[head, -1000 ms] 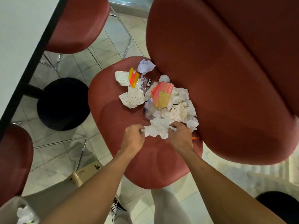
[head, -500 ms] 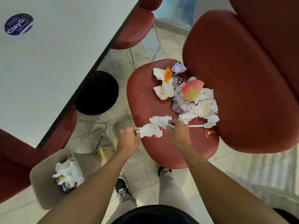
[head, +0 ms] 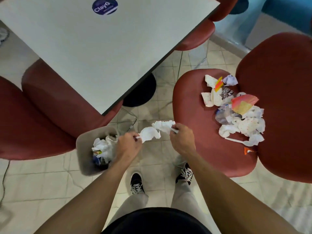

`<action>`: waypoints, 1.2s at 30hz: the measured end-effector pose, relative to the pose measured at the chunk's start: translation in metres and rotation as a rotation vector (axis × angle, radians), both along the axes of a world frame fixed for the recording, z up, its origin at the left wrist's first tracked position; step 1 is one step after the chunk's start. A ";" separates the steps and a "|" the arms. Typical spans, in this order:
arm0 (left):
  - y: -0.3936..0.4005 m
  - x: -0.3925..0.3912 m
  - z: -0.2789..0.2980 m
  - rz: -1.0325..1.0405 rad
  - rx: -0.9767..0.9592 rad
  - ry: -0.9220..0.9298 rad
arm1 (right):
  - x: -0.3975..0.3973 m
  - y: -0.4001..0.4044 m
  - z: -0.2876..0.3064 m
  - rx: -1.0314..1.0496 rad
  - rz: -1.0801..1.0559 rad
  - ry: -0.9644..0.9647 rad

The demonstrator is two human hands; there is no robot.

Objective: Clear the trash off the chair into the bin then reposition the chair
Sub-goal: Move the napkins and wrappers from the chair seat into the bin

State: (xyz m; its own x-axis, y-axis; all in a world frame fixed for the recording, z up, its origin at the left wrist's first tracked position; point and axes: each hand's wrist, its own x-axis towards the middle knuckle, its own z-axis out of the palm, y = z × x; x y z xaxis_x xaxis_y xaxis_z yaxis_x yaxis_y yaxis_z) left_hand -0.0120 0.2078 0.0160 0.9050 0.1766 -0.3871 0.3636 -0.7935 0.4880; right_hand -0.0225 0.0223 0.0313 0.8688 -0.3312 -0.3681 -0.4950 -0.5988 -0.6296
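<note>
A red chair (head: 199,105) stands at the right with a pile of trash (head: 236,108) on its seat: crumpled white tissues, dotted paper, an orange and yellow wrapper, a white plastic spoon. A crumpled white tissue (head: 156,130) hangs stretched between my hands, over the floor just left of the seat. My left hand (head: 128,146) pinches its left end beside the rim of the grey bin (head: 84,149). My right hand (head: 182,140) grips its right end at the seat's front edge. The bin stands on the floor and holds white tissues.
A white table (head: 94,48) with a round blue sticker fills the upper left, on a black round base (head: 143,92). Red chairs (head: 33,115) sit tucked around it. My two feet in black shoes (head: 137,183) stand on the tiled floor between the bin and the chair.
Both hands lifted the white tissue off the seat and carried it left toward the bin. The view swung left, bringing the table and the bin fully into sight.
</note>
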 end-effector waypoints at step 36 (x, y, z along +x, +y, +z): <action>0.188 -0.039 -0.037 0.294 0.070 0.116 | 0.012 0.202 -0.036 -0.052 0.462 0.393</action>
